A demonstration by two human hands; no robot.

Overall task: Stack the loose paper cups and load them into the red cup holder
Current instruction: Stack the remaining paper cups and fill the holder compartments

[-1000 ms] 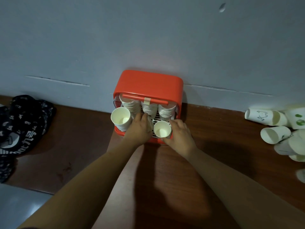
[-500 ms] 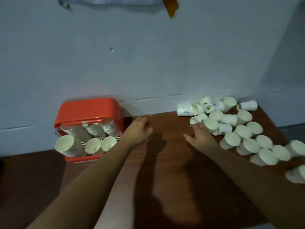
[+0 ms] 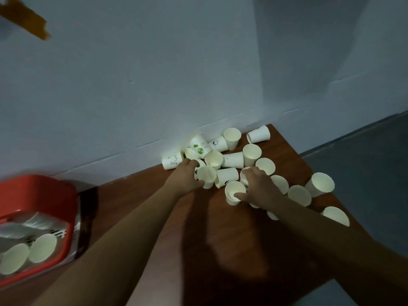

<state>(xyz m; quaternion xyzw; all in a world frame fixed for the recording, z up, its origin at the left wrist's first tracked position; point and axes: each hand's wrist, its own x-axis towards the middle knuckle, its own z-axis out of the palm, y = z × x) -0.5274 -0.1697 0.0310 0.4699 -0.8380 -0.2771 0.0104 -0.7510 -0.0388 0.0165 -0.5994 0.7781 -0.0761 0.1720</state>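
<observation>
A person reaches both bare arms across a dark wooden bench (image 3: 198, 244) into a scatter of loose paper cups (image 3: 234, 160) heaped against a pale blue wall (image 3: 154, 85) near the bench's far right corner. The left hand (image 3: 187, 177) curls around a tilted cup (image 3: 206, 176) whose mouth faces the camera. The right hand (image 3: 261, 188) grips a front cup (image 3: 234, 192) at the pile's near edge, thumb hooked on its rim; its fingers bend over another cup just behind. Most of the cups lie on their sides, a few printed with small green or blue marks. Well apart at the left edge of the view, the red cup holder (image 3: 44, 195) sits on the bench against the wall, blurred, with rows of nested cups inside. A strip of orange tape (image 3: 26, 23) clings to the wall at upper left.
</observation>
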